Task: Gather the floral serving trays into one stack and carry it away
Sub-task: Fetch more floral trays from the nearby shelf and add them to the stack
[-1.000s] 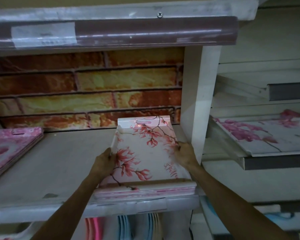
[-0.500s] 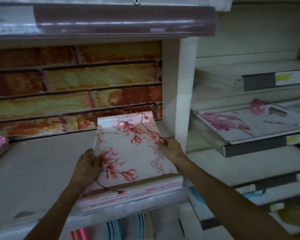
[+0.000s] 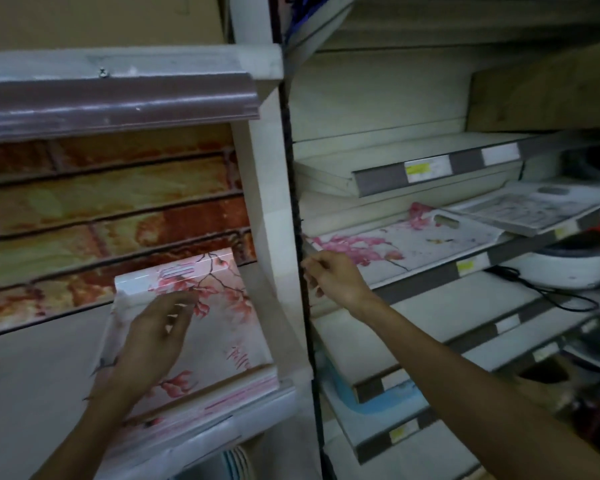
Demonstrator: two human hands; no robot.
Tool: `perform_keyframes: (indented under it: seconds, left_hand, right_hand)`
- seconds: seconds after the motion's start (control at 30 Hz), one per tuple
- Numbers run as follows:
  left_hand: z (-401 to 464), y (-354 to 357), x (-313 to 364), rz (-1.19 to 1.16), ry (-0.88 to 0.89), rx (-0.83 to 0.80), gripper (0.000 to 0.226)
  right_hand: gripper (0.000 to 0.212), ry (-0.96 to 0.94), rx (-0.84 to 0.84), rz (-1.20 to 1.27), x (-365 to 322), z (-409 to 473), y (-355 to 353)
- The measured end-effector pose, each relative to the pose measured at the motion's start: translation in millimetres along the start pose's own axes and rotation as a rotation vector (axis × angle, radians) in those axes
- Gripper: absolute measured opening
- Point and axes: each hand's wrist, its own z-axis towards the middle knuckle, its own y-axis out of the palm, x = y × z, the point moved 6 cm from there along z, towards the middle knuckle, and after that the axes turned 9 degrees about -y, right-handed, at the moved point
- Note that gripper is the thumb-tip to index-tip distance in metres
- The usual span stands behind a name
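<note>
The stack of floral trays [image 3: 219, 334] lies on the left shelf [image 3: 32, 368], directly under the left hand [image 3: 153, 337], its near edge at the shelf's front lip and its handle-slot end pointing toward the brick-pattern back panel [image 3: 111, 216]. The left hand hovers just over the top tray with its fingers loosely spread and released, gripping nothing; motion blur hides whether the fingertips touch the surface. To the right of that hand, past the white upright post [image 3: 274, 237], the right hand [image 3: 336, 277] reaches to the near-left corner of a second floral tray [image 3: 413, 244], which lies on a tilted shelf [image 3: 430, 282] in the neighbouring bay. Its fingers are curled, thumb and forefinger close together at the tray's edge, but I cannot tell whether they actually pinch it. Beyond the right hand, further right along the same shelf, a grey-printed tray [image 3: 534, 209] overlaps the floral one's far end. Below and to the right of that hand sits a white round appliance [image 3: 568, 268] with a black cord [image 3: 551, 296] trailing across the shelf beneath. Above the left hand runs a dusty purple shelf-edge strip [image 3: 118, 105].
</note>
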Motion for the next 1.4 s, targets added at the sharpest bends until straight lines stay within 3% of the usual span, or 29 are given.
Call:
perform_keyframes:
  seconds: [0.23, 0.3, 0.57, 0.67, 0.8, 0.9, 1.03, 1.27, 1.4]
  left_hand:
    - [16, 93, 89, 0.073, 0.295, -0.190, 0.021]
    - [19, 121, 112, 0.118, 0.369, -0.249, 0.030]
    - [36, 225, 155, 0.521, 0.702, -0.292, 0.044]
    - [40, 241, 160, 0.591, 0.791, -0.281, 0.040]
    - [45, 241, 171, 0.572, 0.849, -0.284, 0.066]
    - [53, 232, 182, 0.508, 0.844, -0.299, 0.059]
    - [59, 224, 202, 0.406, 0.847, -0.314, 0.058]
    - [52, 213, 235, 0.199, 0.780, -0.398, 0.054]
    - [44, 207, 238, 0.217, 0.766, -0.387, 0.041]
  right_hand:
    - [0.015, -0.045, 0.086, -0.052, -1, -7, -94]
    - [0.013, -0.047, 0.122, -0.074, 3, -9, -119]
    - [0.016, -0.097, 0.181, -0.324, 24, -23, -200]
    - [0.017, -0.100, 0.195, -0.462, 30, -28, -228]
    - [0.016, -0.092, 0.246, -0.533, 41, -28, -258]
    - [0.015, -0.044, 0.259, -0.529, 57, -25, -271]
    - [0.017, 0.089, 0.294, -0.358, 80, -20, -278]
    - [0.042, 0.400, 0.501, 0.567, 106, 4, -273]
    - [0.036, 0.408, 0.494, 0.789, 109, 25, -276]
